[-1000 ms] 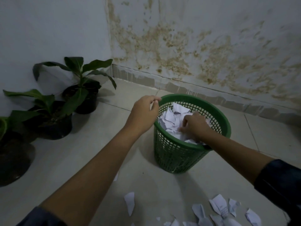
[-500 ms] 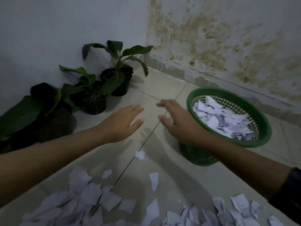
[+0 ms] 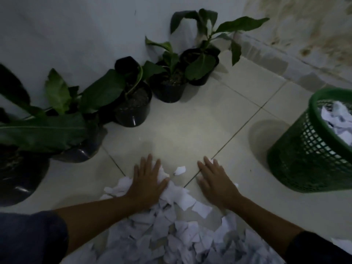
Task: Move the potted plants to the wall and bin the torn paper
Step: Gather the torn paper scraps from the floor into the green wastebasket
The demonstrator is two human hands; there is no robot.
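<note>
Torn paper (image 3: 171, 231) lies in a loose white heap on the pale tiled floor (image 3: 190, 121), at the bottom of the view, closest to the person. Both hands rest palm down at the far edge of the heap. The left hand (image 3: 146, 180) lies flat on the scraps with fingers straight and slightly spread. The right hand (image 3: 215, 180) lies flat with fingers straight, partly on the tile and partly on paper; a scrap shows under its fingertips. Neither hand is curled round anything. A single scrap (image 3: 180, 170) sits on the tile between the two hands.

To the right, standing apart from the heap, is a green mesh bin (image 3: 304, 149) with white paper pieces inside it (image 3: 337, 119).

Further back on the left, a row of potted plants (image 3: 133, 103) in black pots stands along the plain wall (image 3: 76, 35), running toward the corner. The wall on the right (image 3: 304, 25) is blotched with brownish stains.
</note>
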